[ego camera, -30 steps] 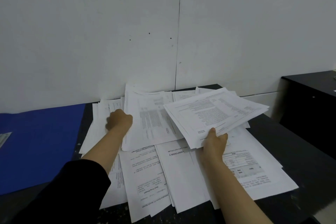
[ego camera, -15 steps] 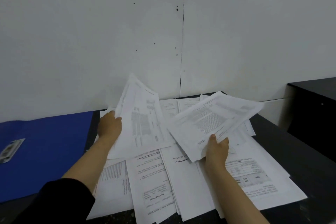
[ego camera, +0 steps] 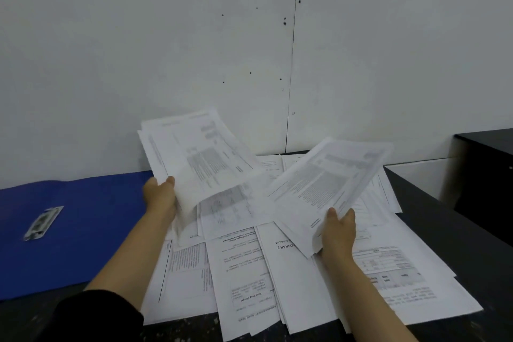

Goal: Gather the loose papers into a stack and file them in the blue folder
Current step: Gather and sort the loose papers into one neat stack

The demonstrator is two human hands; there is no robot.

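Change: left hand (ego camera: 159,197) has pulled its bundle (ego camera: 200,158) clear of the desk. A second ago that hand was flat on the pile, far left; half a second ago the sheets were only tipping up. Now they stand tilted, top edge toward the wall, bottom edge curling and blurred. Fingers closed on the bundle's left edge, thumb on top.

Right hand (ego camera: 337,233) much as before: pinching the near corner of a second bundle (ego camera: 333,178), held up and angled to the far right, above the spread.

Meaning, as I read it: both hands loaded, next step is probably merging the two bundles. Gathering is partway at best. Most of the loose papers (ego camera: 249,272) are still fanned over the dark desk (ego camera: 458,244), centre to near right.

Count:
- held bundles: 2, sheets per bundle can't tell
- sheets on desk: overlapping, no exact count; at least six separate faces visible
- blue folder (ego camera: 83,236): 1, lying open flat at left, beside the papers, nothing filed in it
- metal clip (ego camera: 43,223) on folder: 1
- hands: 2
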